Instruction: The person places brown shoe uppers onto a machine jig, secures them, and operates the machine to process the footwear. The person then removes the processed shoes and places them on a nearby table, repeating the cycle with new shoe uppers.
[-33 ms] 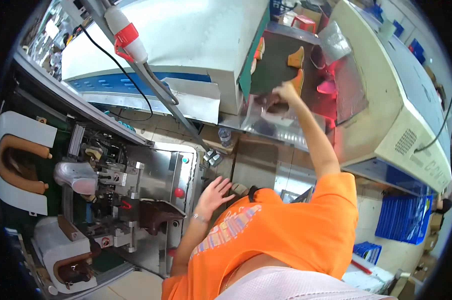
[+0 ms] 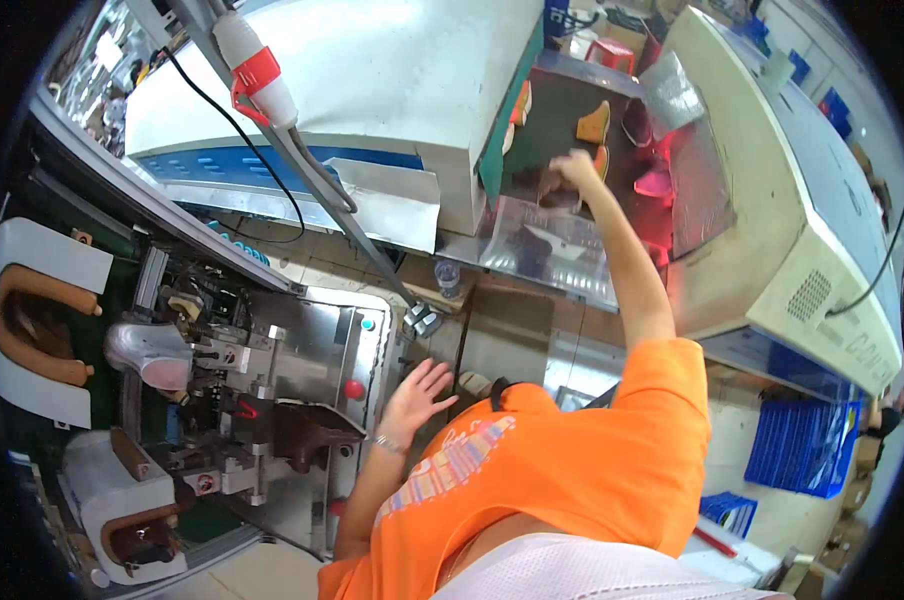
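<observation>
My right hand (image 2: 575,168) reaches out over a dark conveyor belt (image 2: 547,135), its fingers closed on a dark brown shoe upper (image 2: 559,192), blurred by motion. Just beyond it on the belt stands a tan shoe upper (image 2: 593,124), and another orange-tan one is partly hidden behind my hand. A dark brown shoe (image 2: 636,121) lies farther right, close to a red-lit piece (image 2: 654,181). My left hand (image 2: 415,400) hangs in the air with fingers spread, holding nothing. To its left, a brown shoe upper (image 2: 314,436) sits at the machine (image 2: 257,400).
A large white housing (image 2: 352,80) flanks the belt on the left, a cream machine cover (image 2: 772,200) on the right. A grey pole (image 2: 322,185) with cable slants between me and the housing. Red button (image 2: 354,389) on the machine; blue crates (image 2: 807,440) at right.
My right hand has moved slightly up and left over the belt, carrying the dark brown upper farther in. My left hand has shifted slightly left and down. The view has shifted slightly.
</observation>
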The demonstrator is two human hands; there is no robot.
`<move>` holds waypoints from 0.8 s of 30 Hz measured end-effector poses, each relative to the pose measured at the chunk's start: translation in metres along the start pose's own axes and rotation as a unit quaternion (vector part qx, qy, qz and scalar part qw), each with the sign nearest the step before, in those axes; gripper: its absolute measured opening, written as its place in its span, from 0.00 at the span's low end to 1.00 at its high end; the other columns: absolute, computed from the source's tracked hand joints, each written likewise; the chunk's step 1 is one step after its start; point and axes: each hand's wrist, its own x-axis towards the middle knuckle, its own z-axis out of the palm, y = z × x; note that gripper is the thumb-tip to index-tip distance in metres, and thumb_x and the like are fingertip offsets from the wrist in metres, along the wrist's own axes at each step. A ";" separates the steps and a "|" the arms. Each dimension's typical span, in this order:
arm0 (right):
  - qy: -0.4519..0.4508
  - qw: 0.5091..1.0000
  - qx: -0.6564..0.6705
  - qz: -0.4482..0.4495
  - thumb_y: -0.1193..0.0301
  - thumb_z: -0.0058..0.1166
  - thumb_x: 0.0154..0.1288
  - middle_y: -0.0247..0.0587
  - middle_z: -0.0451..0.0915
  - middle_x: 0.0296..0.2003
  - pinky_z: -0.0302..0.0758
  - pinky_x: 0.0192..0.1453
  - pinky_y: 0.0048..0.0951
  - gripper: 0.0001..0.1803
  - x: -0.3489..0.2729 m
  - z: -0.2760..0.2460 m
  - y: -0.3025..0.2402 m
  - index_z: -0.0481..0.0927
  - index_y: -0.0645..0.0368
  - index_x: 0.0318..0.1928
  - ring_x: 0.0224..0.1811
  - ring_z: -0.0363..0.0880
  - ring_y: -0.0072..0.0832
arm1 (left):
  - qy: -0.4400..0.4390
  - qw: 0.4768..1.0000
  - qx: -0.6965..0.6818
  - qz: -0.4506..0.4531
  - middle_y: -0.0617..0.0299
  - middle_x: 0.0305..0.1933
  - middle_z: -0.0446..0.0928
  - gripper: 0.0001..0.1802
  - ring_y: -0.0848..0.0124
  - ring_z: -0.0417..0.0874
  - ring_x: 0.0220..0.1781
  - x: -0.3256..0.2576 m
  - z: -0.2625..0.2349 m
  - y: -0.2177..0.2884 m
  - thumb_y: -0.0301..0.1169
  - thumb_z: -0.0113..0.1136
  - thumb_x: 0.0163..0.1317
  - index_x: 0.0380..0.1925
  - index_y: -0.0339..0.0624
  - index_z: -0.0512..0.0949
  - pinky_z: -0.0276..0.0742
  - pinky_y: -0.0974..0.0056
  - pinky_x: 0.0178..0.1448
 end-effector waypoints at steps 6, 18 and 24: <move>0.249 0.956 -0.147 0.040 0.47 0.59 0.45 0.60 0.70 0.48 0.71 0.49 0.34 0.50 0.121 0.028 -0.051 0.56 0.77 0.56 0.48 0.73 0.42 | 0.089 0.988 -0.005 0.124 0.59 0.58 0.64 0.21 0.64 0.64 0.60 -0.064 -0.001 0.017 0.39 0.46 0.63 0.56 0.51 0.61 0.61 0.39 0.57; -0.279 0.951 0.084 0.105 0.77 0.51 0.53 0.38 0.78 0.31 0.74 0.33 0.24 0.11 -0.203 0.217 0.017 0.75 0.64 0.39 0.30 0.76 0.21 | 0.317 0.880 -0.003 0.353 0.62 0.49 0.71 0.18 0.73 0.70 0.49 -0.165 -0.024 -0.035 0.30 0.48 0.61 0.52 0.46 0.66 0.68 0.63 0.48; -0.580 0.809 0.078 -0.050 0.73 0.51 0.58 0.35 0.78 0.35 0.71 0.43 0.21 0.12 -0.285 0.291 -0.083 0.77 0.64 0.42 0.37 0.75 0.19 | 0.442 0.716 -0.056 0.537 0.68 0.41 0.73 0.10 0.79 0.72 0.43 -0.177 -0.037 -0.067 0.29 0.52 0.58 0.41 0.45 0.74 0.67 0.71 0.47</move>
